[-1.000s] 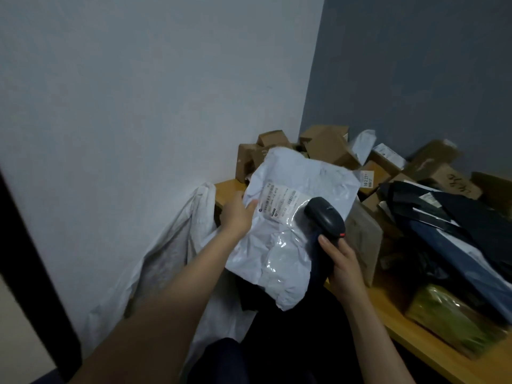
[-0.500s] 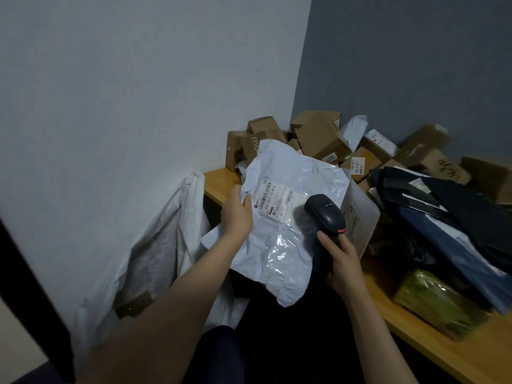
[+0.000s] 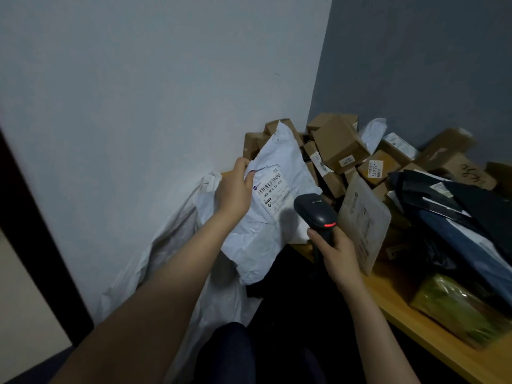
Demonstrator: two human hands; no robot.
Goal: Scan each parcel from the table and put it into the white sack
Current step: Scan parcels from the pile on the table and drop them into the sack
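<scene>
My left hand (image 3: 234, 189) grips the left edge of a white plastic mailer (image 3: 266, 228) and holds it up over the mouth of the white sack (image 3: 177, 245). Its barcode label (image 3: 271, 188) faces me. My right hand (image 3: 336, 249) grips the handle of a black barcode scanner (image 3: 314, 213), whose head points at the label from the lower right. A red light glows on the scanner's back. The sack hangs open against the wall, left of the wooden table (image 3: 432, 339).
Brown cardboard boxes (image 3: 339, 145) are piled in the table's far corner. A grey flat mailer (image 3: 363, 217) leans beside the scanner. Dark plastic parcels (image 3: 468, 212) and a green wrapped package (image 3: 457, 309) lie at the right. A dark doorframe (image 3: 36, 231) stands at left.
The white mailer has shifted left and turned more upright, toward the sack. The scanner has drawn back a little from the label, and its red light now shows.
</scene>
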